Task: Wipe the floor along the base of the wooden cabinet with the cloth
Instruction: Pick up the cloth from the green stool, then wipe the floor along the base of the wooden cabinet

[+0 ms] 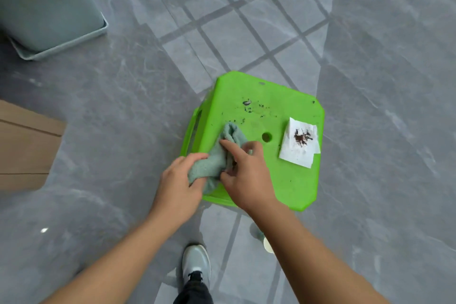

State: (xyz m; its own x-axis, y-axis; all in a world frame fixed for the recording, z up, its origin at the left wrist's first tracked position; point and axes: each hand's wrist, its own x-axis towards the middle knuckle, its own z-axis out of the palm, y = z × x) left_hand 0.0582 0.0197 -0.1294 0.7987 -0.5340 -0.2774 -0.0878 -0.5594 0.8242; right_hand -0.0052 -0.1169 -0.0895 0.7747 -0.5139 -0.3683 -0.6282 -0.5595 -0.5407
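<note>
A pale green cloth [217, 155] lies bunched on the left part of a bright green plastic stool [283, 180]. My left hand [180, 180] grips the cloth's near end at the stool's left edge. My right hand [246, 170] pinches the cloth from the right, its forefinger stretched over the fabric. A corner of the wooden cabinet [24, 148] shows at the left edge, standing on the grey marble floor [111, 111].
A white paper tissue [299, 153] with dark crumbs rests on the stool's right side, and dark specks dot the stool top. A grey planter [49, 20] on a tray stands at the upper left. My grey shoe [196, 261] is below the stool.
</note>
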